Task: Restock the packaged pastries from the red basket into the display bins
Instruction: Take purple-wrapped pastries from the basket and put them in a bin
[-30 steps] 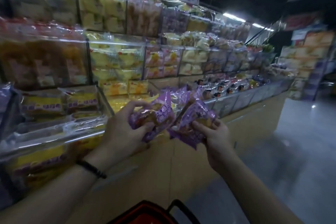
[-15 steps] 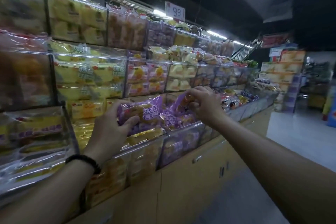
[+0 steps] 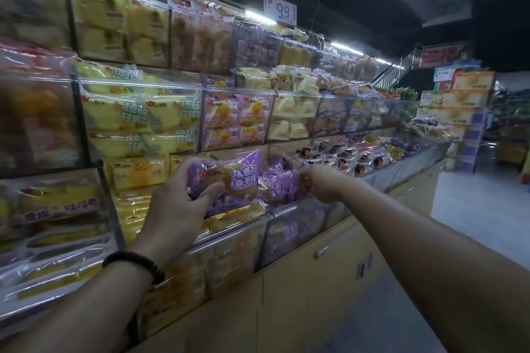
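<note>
Your left hand (image 3: 177,206) has fingers and thumb curled round a purple pack (image 3: 229,178), held up just beside the left edge of the clear bin (image 3: 292,229) on the bottom row. Your right hand (image 3: 319,185) is over that bin's front edge, fingers curled on the end of a second pack (image 3: 276,188) lying inside it on more purple ones. The two packs touch. A bracelet (image 3: 134,262) circles your left wrist. A price tag (image 3: 282,10) stands above the top shelf.
</note>
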A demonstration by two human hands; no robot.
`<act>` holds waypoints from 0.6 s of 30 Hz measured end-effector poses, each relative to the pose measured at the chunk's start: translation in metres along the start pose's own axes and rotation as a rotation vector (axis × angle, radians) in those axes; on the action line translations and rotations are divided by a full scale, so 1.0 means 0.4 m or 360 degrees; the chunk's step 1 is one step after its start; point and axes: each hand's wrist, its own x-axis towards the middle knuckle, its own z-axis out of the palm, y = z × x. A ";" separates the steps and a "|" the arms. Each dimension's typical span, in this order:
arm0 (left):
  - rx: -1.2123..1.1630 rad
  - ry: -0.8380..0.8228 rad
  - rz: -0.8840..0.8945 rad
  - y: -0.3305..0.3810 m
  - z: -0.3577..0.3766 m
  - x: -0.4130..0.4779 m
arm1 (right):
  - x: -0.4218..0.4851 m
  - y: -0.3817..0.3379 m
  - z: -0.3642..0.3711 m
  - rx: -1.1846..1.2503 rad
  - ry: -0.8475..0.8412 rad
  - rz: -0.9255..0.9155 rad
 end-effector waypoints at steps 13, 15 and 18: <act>-0.0089 -0.0092 0.0063 0.022 -0.014 -0.012 | -0.150 -0.286 -0.152 -0.0207 0.0767 -0.1037; -0.0154 -0.0094 -0.0024 0.022 -0.017 -0.009 | -0.146 -0.275 -0.172 -0.0128 0.0818 -0.0948; -0.0016 -0.0042 -0.0144 0.018 -0.019 -0.002 | -0.136 -0.222 -0.202 0.0002 0.0855 -0.0691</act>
